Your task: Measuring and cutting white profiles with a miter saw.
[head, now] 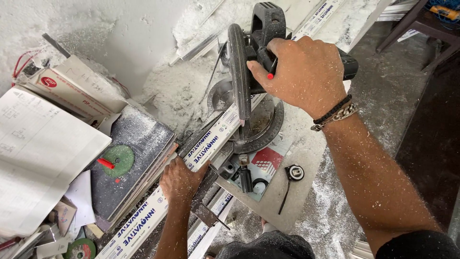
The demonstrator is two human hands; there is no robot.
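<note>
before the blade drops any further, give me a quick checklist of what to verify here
1. Right hand on the saw handle: ok.
2. Left hand pressing the white profile strip flat, away from the blade: ok.
3. Strip seated against the fence: cannot tell.
4. Tape measure off the cut line: ok.
5. Bracelets loose near the saw: not ok.
6. Thick dust around the saw base: not ok.

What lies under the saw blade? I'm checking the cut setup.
Under the saw blade lies a long white profile strip across the round saw base, pressed down by the left hand. The right hand grips the handle. The blade's lower edge hides the contact point.
</note>
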